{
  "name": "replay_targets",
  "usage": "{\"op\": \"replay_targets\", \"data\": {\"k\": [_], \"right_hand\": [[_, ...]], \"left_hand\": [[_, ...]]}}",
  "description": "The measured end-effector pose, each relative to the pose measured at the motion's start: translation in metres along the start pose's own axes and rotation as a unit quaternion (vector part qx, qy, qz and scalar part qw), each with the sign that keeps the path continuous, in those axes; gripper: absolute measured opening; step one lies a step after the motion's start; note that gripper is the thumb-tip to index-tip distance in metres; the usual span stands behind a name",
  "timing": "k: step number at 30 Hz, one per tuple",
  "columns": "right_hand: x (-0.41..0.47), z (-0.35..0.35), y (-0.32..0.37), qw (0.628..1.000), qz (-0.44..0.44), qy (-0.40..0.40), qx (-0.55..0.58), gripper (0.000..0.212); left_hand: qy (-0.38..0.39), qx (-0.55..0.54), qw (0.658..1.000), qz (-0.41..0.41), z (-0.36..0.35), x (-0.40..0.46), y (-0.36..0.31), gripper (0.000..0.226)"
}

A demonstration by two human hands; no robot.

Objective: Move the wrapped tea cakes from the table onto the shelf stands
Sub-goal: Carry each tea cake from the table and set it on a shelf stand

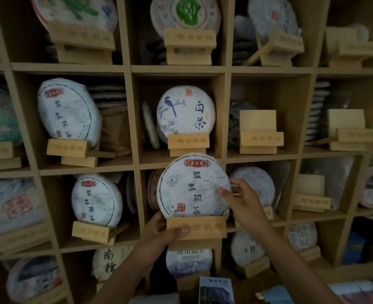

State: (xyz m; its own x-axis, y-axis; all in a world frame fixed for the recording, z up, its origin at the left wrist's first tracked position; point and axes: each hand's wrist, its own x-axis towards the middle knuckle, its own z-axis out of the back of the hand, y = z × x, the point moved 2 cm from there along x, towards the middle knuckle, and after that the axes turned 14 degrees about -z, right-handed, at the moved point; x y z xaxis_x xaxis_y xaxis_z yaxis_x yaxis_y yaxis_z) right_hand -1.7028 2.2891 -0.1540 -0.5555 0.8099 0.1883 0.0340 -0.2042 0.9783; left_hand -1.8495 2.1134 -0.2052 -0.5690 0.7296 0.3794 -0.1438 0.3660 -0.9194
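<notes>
While the left hand (pixel 161 232) curls around the left end of a wooden stand (pixel 196 227), thumb laid across its front bar, the right hand (pixel 243 204) pinches the right rim of the wrapped tea cake (pixel 193 186), thumb on the printed face and fingers behind the edge. That cake is a flat round disc in thin, creased white paper, with a red cartouche at the top and dark characters down the middle; it sits upright in the stand, in front of the middle compartment of the wooden shelf (pixel 176 165) (whether the stand rests on the board below or is carried, I cannot tell). Just above, in the next compartment up, a white tea cake with a blue bird (pixel 185 110) stands on its own pale block stand. To the left, two cakes with the same red-cartouche wrapper (pixel 68 110) (pixel 96 199) stand one compartment above the other. To the right of the bird cake, two bare stands (pixel 260 132) (pixel 349 130) occupy neighbouring compartments, each a smooth, squared wooden block.
</notes>
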Motion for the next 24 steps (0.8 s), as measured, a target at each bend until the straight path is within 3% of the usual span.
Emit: {"op": "replay_targets", "data": {"k": [7,14,24], "right_hand": [[0.016,-0.015,-0.033,0.998,-0.043,0.037,0.019,0.019],[0.033,-0.032,-0.061,0.995,-0.082,0.058,-0.002,0.044],[0.063,-0.050,-0.082,0.995,-0.080,0.058,0.013,0.026]], "left_hand": [[-0.008,0.022,1.000,0.021,0.017,0.005,0.027,0.078],[-0.002,0.024,0.998,0.052,0.035,0.016,0.064,0.067],[-0.010,0.025,0.998,0.055,0.048,0.041,0.098,0.074]]}}
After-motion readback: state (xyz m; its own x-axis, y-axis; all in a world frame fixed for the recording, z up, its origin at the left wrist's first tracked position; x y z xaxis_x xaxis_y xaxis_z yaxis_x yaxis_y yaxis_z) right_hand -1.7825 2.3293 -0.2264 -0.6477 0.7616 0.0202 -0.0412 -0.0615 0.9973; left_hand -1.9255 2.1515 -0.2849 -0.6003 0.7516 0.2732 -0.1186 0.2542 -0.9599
